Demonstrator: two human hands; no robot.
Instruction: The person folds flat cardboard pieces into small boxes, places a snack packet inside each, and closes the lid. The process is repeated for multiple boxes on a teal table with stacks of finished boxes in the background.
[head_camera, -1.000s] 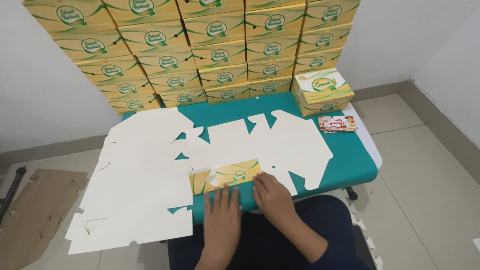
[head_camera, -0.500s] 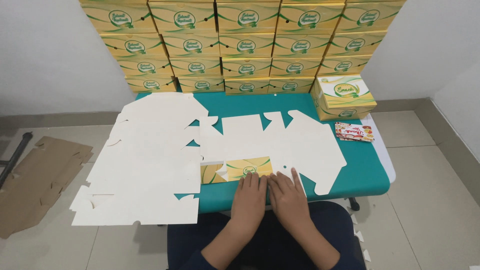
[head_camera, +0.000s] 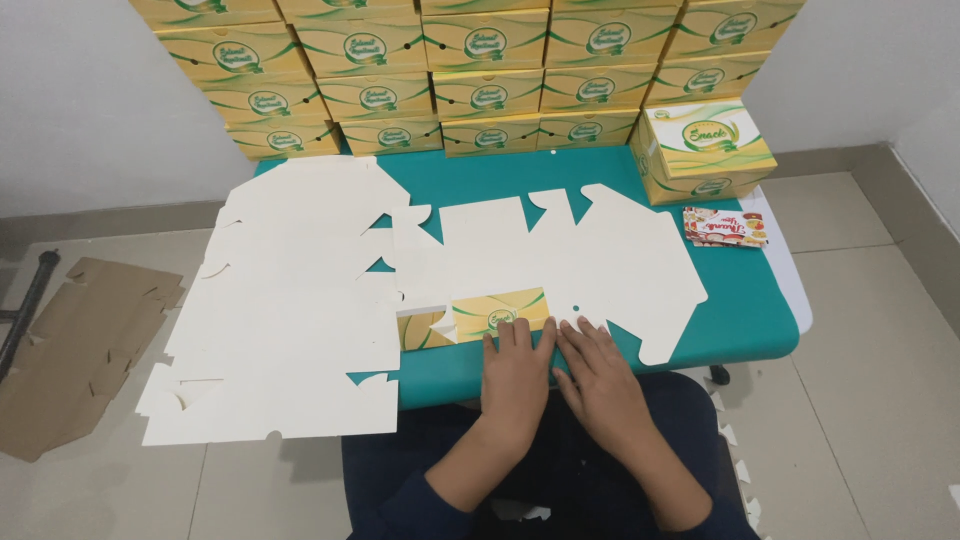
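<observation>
Pressing flat, both hands lay open, gripping nothing: left hand (head_camera: 516, 372) and right hand (head_camera: 598, 377) on the box blank (head_camera: 560, 265) at the table's (head_camera: 745, 325) six o'clock edge; creasing step, seemingly; folding wanted firm pressure.

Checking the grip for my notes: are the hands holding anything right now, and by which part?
Nothing is gripped. Left hand and right hand press flat, palms down, on the near folded edge of the flat box blank.

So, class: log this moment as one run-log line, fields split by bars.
left hand: flat on folded flap | right hand: flat on box blank | blank stack: left | table: teal
</observation>
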